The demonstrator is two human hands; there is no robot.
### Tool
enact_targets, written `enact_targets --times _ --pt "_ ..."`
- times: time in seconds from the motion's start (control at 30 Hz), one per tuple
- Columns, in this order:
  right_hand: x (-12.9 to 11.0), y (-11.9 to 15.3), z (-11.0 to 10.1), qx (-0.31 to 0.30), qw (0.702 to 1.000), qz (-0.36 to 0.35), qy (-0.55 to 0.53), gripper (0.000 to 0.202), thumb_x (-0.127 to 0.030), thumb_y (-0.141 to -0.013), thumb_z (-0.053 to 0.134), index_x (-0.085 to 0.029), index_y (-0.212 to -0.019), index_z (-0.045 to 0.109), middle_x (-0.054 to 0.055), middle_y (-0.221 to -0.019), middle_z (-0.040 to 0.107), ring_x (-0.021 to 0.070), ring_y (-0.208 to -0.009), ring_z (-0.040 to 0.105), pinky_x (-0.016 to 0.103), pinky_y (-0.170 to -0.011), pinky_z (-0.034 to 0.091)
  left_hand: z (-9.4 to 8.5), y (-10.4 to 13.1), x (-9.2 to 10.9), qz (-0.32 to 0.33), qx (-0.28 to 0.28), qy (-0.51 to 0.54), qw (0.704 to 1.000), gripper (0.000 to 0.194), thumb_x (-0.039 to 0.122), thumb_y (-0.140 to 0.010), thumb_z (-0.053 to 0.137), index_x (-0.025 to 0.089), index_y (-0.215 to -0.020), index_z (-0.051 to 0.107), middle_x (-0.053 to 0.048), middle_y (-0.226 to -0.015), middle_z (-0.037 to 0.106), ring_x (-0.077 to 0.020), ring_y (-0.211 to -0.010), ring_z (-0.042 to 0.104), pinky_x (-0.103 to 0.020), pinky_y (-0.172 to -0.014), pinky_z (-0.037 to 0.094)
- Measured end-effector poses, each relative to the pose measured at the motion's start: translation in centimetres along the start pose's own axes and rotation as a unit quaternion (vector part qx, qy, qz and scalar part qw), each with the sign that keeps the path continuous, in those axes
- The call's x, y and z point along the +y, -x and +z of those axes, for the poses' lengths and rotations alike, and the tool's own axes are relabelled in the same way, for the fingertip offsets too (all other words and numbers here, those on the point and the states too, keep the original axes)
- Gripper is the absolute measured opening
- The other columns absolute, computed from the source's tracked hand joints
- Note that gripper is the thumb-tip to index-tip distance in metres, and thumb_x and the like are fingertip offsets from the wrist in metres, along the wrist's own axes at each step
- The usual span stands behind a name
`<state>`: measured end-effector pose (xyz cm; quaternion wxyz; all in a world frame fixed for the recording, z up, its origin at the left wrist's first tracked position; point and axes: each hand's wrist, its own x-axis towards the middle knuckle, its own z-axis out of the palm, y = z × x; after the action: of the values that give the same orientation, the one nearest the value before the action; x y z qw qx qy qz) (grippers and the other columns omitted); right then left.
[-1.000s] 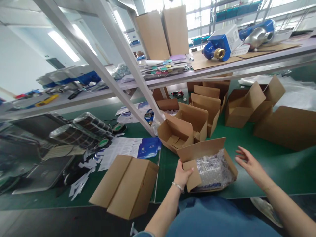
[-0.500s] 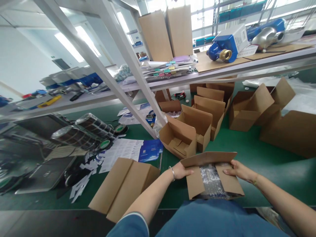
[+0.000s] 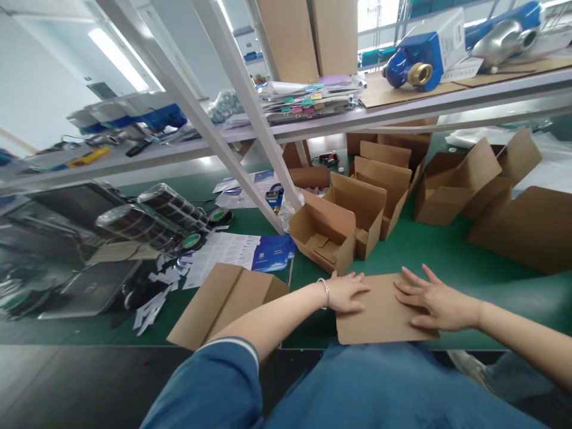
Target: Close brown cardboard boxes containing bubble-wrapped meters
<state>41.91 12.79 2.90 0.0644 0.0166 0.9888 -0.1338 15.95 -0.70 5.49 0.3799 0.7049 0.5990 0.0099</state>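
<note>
A cardboard box (image 3: 384,319) lies at the table's front edge against my body, its lid folded down over the top. My left hand (image 3: 346,292) rests on the lid's left part with the fingers spread. On the right part of the lid, my right hand (image 3: 431,301) lies flat, fingers apart. Neither hand grips anything. The lid hides what is inside the box. Just behind it stands an open, empty-looking carton (image 3: 324,232). A closed cardboard box (image 3: 227,304) is to the left of my left forearm.
More open cartons (image 3: 456,182) stand behind and to the right on the green table (image 3: 429,250). Blue booklets (image 3: 272,253), papers (image 3: 223,256) and a laptop (image 3: 89,292) lie left. A shelf (image 3: 313,125) with slanting posts and blue meters (image 3: 415,62) crosses above.
The box's lid, upright before, is now folded down over the side flaps and the plastic-wrapped contents. Both hands have moved from the box's sides onto the lid, and the view has tilted down.
</note>
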Motion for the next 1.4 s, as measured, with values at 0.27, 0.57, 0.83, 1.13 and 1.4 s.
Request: enact_targets --times 0.27,0.57,0.83,1.13,1.4 --pt "-2.5 -3.6 1.6 -0.007 0.998 0.046 0.05 0.133 -0.057 -0.032 0.072 -0.014 -0.14 0.007 0.023 -0.143 0.004 0.0473 -0.127 0.005 0.067 -0.095 -0.002 4.6 -1.6 2.3 -0.025 0.086 -0.139 0.986 0.137 0.061 -0.029 0.074 0.016 -0.14 0.009 -0.022 -0.143 -0.006 -0.0493 -0.126 -0.004 -0.066 -0.087 -0.02" --pt "-2.1 -3.0 0.6 -0.002 0.998 0.042 0.037 0.106 -0.043 -0.054 0.065 -0.02 -0.14 0.007 0.018 -0.143 0.012 0.0437 -0.127 0.011 0.065 -0.096 0.01 3.5 -1.3 2.7 -0.007 0.096 -0.147 0.984 0.121 0.055 -0.041 0.072 0.012 -0.139 0.015 -0.027 -0.142 0.005 -0.0525 -0.122 0.012 -0.07 -0.09 0.005" --pt "-4.5 -1.5 1.7 0.047 0.99 0.095 0.09 0.083 -0.041 -0.074 0.054 -0.031 -0.139 0.004 0.012 -0.145 0.007 0.0377 -0.131 0.005 0.066 -0.091 0.022 3.7 -0.5 3.1 -0.003 0.113 -0.196 0.974 0.113 0.079 -0.054 0.049 0.017 -0.14 0.009 -0.023 -0.144 -0.002 -0.047 -0.127 0.003 -0.069 -0.093 0.0" --pt "-5.9 -1.6 4.1 0.073 0.981 0.159 0.084 0.094 -0.053 -0.064 0.063 -0.03 -0.139 0.011 0.014 -0.145 0.005 0.0365 -0.132 0.003 0.057 -0.089 0.033 3.9 0.2 3.4 0.0 0.164 -0.216 0.963 0.099 0.082 -0.065 0.029 0.02 -0.14 0.011 -0.018 -0.145 0.0 -0.0432 -0.129 0.001 -0.066 -0.097 0.001" --pt "-5.7 -1.8 4.9 0.124 0.978 0.131 0.099 0.071 -0.057 -0.075 0.049 -0.039 -0.136 0.017 0.014 -0.144 0.012 0.0392 -0.13 0.012 0.057 -0.082 0.036 4.0 1.1 3.9 -0.021 0.179 -0.233 0.956 0.086 0.075 -0.075 0.023 0.022 -0.14 0.007 -0.015 -0.146 0.003 -0.0389 -0.131 0.002 -0.063 -0.099 0.004"
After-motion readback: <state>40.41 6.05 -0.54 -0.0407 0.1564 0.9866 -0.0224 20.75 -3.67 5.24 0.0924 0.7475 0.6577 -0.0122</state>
